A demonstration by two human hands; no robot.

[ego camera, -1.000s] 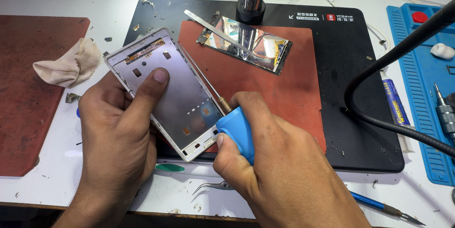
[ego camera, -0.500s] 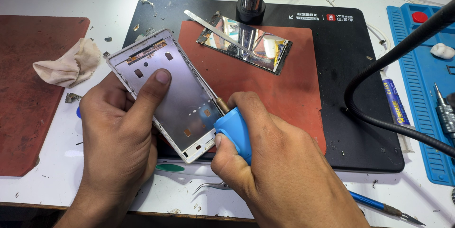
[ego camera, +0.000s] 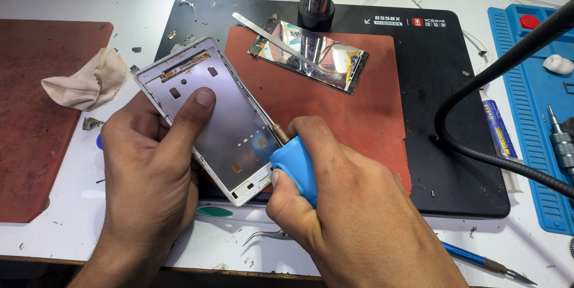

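Black work mat (ego camera: pixel 454 120) covers the bench centre, with a red pad (ego camera: pixel 359 114) on it. Silver phone frame (ego camera: pixel 209 114) sits tilted over the mat's left edge. Left hand (ego camera: pixel 149 168) cups it from below, thumb pressed flat on its inner face. Right hand (ego camera: pixel 353 216) is closed in a fist around a blue-handled tool (ego camera: pixel 293 165); brass tip touches the frame's right rim. Phone screen (ego camera: pixel 308 55) lies on the pad beyond. Crumpled cloth (ego camera: pixel 89 78) lies to the left. Tweezers (ego camera: pixel 266 237) lie near the bench edge.

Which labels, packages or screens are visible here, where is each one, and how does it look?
Glue tube: right of the black mat, slim, white with blue and yellow label.
Printed marking: top of black mat, small white letters, red badge.
Phone screen panel: on red pad, rectangular, mirror-like.
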